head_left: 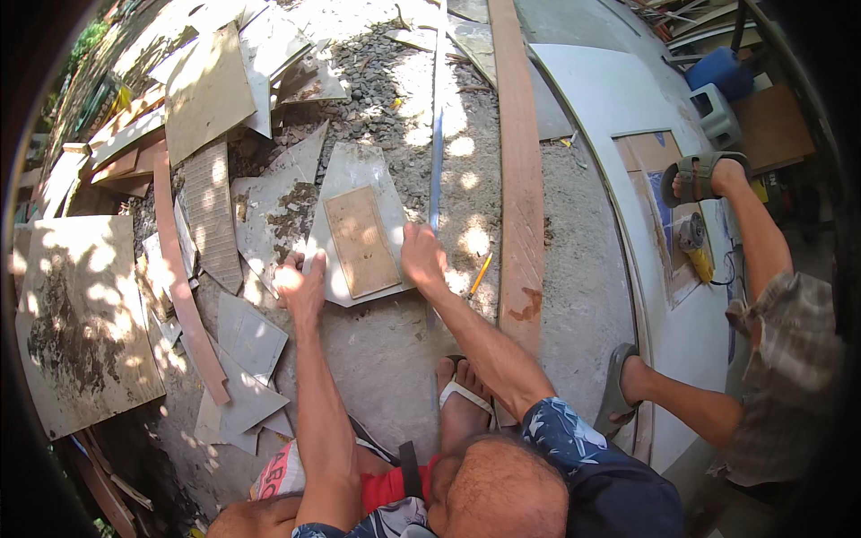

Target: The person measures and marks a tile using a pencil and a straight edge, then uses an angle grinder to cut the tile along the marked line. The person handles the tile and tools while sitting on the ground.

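An irregular grey flat board [360, 161] lies in front of me, its top tapering and its lower edge slanted. On it rests a smaller brown rectangular board [363, 242], turned slightly. My left hand [300, 283] is closed at the grey board's lower left edge, thumb along the side. At the opposite edge, my right hand [423, 255] has its fingers curled around the grey board's side; the fingertips are partly hidden. A yellow pencil [480, 275] lies on the concrete just right of my right wrist.
A long reddish plank [518, 179] and a thin bluish straight strip [438, 134] run away from me. Broken boards [211, 94] pile up at left. Right, a person's sandalled foot [708, 177] stands beside a yellow-and-grey power tool [695, 244] on a large white panel [592, 99].
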Motion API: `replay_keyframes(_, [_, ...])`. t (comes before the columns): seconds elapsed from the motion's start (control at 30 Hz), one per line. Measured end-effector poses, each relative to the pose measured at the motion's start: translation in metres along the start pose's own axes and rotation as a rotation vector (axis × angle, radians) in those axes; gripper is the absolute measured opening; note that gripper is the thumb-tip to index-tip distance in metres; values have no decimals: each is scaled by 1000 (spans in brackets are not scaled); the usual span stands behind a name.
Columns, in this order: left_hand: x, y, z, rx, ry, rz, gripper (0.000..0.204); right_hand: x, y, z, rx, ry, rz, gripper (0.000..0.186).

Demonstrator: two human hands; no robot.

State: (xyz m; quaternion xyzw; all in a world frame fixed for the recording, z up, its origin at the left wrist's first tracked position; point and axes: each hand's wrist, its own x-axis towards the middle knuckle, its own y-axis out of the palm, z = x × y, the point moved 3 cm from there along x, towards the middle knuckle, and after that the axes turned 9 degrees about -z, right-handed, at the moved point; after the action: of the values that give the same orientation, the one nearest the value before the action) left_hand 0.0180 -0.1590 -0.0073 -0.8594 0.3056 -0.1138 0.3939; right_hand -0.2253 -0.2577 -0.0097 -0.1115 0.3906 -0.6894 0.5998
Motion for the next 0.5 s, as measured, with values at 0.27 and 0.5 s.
replay_keyframes(0.27, [-115, 66, -118, -366, 5, 418, 39, 61, -182, -127, -24, -108, -289, 50])
replay_keyframes(0.5, [-200, 126, -127, -487, 252, 534, 36, 53, -258, -212, -180, -48, -360, 42])
